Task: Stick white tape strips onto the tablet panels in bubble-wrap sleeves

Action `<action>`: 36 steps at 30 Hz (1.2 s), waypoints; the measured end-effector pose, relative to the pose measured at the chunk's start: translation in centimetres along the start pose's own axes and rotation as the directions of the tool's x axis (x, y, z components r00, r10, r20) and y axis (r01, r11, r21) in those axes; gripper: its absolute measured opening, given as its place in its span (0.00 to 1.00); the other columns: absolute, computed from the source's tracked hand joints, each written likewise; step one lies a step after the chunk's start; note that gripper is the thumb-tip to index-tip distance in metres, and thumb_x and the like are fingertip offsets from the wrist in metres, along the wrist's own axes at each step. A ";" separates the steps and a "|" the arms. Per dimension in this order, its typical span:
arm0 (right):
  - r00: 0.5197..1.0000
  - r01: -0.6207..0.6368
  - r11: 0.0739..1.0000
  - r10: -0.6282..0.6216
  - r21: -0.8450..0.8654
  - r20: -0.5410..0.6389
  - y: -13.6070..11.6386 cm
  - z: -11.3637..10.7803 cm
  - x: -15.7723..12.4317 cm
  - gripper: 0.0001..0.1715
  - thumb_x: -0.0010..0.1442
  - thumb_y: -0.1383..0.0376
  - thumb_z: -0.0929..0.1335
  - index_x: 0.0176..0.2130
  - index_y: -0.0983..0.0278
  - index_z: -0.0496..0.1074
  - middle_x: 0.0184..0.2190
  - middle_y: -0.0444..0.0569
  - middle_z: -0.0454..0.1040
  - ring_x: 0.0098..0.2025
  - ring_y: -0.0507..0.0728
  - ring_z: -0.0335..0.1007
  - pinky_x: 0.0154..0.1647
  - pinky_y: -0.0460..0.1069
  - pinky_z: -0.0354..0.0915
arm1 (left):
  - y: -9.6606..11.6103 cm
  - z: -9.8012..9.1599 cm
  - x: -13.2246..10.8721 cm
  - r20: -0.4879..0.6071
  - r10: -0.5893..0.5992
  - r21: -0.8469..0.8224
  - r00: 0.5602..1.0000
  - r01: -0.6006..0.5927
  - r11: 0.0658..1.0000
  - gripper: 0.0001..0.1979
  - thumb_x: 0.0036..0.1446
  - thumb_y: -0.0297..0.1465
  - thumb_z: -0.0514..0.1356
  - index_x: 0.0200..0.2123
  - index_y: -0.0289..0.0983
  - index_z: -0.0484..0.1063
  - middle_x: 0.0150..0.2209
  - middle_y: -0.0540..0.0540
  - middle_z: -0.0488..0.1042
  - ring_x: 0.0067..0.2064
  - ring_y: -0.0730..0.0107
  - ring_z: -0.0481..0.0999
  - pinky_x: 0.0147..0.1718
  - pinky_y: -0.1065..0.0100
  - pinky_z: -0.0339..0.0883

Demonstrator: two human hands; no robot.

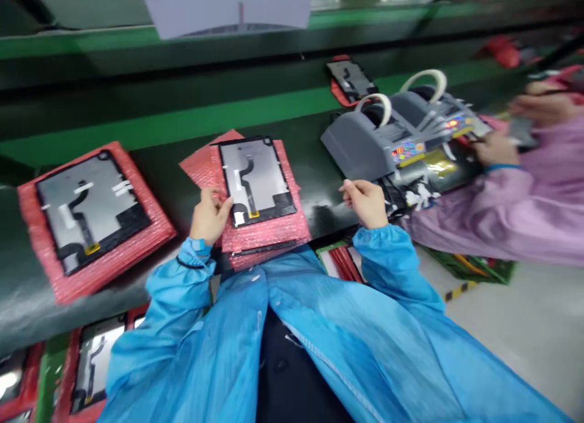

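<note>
In front of me a tablet screen panel [269, 173] lies back side up, with a silver back, black border and dark flex cable. Under it is a stack of pink bubble-wrap bags [269, 233], slightly fanned, with a dark panel edge showing between them. My left hand [210, 217] is closed at the stack's left side, its fingers on the bubble wrap and its thumb by the panel's edge. Right of the stack, my right hand [368, 202] is held above the bench with thumb and fingertips pinched together. Whatever they may hold is too small to name.
Another screen panel [91, 207] rests on pink bubble wrap at left. Two grey tape dispensers [365, 144] stand at right, beside a co-worker's hand [497, 150] in a pink sleeve. A further panel [351, 79] lies behind them. Green crates [502, 271] sit below the bench.
</note>
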State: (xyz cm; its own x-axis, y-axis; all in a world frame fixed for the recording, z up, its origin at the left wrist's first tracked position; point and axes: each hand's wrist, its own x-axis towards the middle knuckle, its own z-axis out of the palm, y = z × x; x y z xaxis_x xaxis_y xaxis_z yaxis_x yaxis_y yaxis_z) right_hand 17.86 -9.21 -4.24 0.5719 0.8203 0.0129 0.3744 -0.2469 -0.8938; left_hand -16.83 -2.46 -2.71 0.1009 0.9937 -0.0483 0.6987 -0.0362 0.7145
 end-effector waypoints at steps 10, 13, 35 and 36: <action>0.853 -0.214 0.916 0.345 0.340 -0.391 1.1 -6.2 2.8 0.15 0.57 0.56 0.70 0.26 0.57 0.62 0.24 0.45 0.65 0.24 0.52 0.60 0.28 0.51 0.58 | -0.5 -1.2 -0.9 0.051 -0.020 0.133 0.999 0.013 0.991 0.07 0.56 0.37 0.60 0.39 0.45 0.70 0.22 0.50 0.71 0.29 0.51 0.77 0.38 0.51 0.71; 0.880 -0.006 0.970 0.120 0.241 -0.460 -0.9 -4.7 1.5 0.17 0.53 0.52 0.72 0.26 0.55 0.63 0.23 0.45 0.63 0.23 0.53 0.56 0.27 0.53 0.56 | 0.3 -1.8 0.9 -0.018 0.229 0.254 0.973 -0.217 0.943 0.13 0.62 0.41 0.57 0.39 0.39 0.76 0.32 0.42 0.77 0.40 0.49 0.79 0.48 0.49 0.71; 0.779 0.452 0.745 -0.062 -0.491 0.624 -11.8 16.9 4.6 0.13 0.65 0.69 0.65 0.42 0.67 0.80 0.40 0.53 0.81 0.42 0.58 0.75 0.46 0.50 0.65 | -3.7 2.9 9.7 0.255 0.676 0.134 0.691 -0.718 0.683 0.27 0.66 0.53 0.56 0.59 0.45 0.76 0.67 0.40 0.69 0.68 0.39 0.57 0.66 0.31 0.46; 0.778 0.467 0.718 -0.057 -0.516 0.626 -12.0 16.9 4.5 0.14 0.66 0.68 0.65 0.43 0.68 0.80 0.42 0.54 0.81 0.45 0.59 0.76 0.48 0.50 0.66 | -3.7 2.8 9.7 0.257 0.678 0.131 0.689 -0.720 0.682 0.27 0.66 0.53 0.56 0.59 0.45 0.76 0.68 0.41 0.67 0.68 0.39 0.57 0.66 0.32 0.47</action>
State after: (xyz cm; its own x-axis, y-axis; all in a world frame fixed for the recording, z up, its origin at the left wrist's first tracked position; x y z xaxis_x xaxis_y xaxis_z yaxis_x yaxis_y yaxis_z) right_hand 3.55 6.20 -1.01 -0.0330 0.9750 -0.2196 0.9128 -0.0602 -0.4041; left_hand -16.46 7.04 -7.83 0.7249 0.6330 0.2716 0.4967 -0.7536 0.4305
